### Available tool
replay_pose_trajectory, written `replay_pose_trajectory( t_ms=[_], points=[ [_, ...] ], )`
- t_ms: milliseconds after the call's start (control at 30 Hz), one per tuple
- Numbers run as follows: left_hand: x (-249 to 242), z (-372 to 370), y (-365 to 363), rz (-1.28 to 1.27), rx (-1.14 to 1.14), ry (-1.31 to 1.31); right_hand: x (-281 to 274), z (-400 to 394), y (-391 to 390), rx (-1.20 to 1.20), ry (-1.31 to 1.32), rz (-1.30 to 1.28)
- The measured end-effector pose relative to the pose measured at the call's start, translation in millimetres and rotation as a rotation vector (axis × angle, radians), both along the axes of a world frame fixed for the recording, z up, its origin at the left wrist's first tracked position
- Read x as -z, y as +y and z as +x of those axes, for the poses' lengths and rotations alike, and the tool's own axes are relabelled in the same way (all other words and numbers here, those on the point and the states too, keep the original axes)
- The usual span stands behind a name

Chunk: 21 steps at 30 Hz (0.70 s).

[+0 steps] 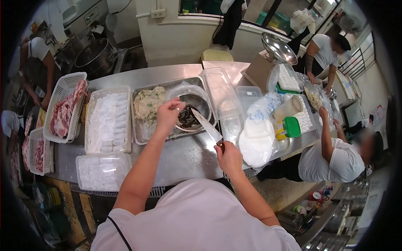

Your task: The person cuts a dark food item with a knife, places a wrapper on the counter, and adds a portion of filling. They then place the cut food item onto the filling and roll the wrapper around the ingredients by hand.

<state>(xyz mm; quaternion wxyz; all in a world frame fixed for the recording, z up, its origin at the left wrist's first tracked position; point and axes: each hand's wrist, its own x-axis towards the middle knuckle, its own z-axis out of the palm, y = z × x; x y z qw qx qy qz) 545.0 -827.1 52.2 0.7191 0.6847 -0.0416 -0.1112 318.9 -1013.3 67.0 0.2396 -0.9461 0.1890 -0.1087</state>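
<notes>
My right hand [230, 158] is closed round the handle of a kitchen knife [207, 126]. The broad blade points up and left, its tip over a metal bowl [204, 102]. Dark, glossy strips [187, 119] of food lie in that bowl. At the bowl's left rim, my left hand [169, 113] has its fingers pinched together; whatever they hold is too small to make out. The bowl rests in a metal tray [140, 138], beside a pale minced mixture with green bits [147, 101].
Left of the tray stand a container of white-wrapped rolls [108, 119], a lidded box [103, 172] and a white basket [82, 79] of raw meat. Clear plastic containers [229, 113], white lids [254, 146] and a green-lidded tub [289, 127] lie right. Several people work nearby.
</notes>
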Motion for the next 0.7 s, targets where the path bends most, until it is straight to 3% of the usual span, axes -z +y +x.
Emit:
replay_pose_trajectory(
  t_ms=[67, 167, 367, 700],
  points=[
    [-11, -12, -5, 0.190, -0.051, -0.194, 0, -5, -3, -0.012, 0.002, 0.019],
    [12, -12, -2, 0.309, -0.054, -0.362, 12, -13, -15, 0.008, -0.008, 0.188],
    [3, -51, -6, 0.226, -0.045, -0.081, 40, -36, -50, 0.099, -0.010, 0.475],
    [30, -133, -34, 0.152, -0.117, -0.037, 58, -76, -79, -0.060, 0.065, 0.601]
  ],
)
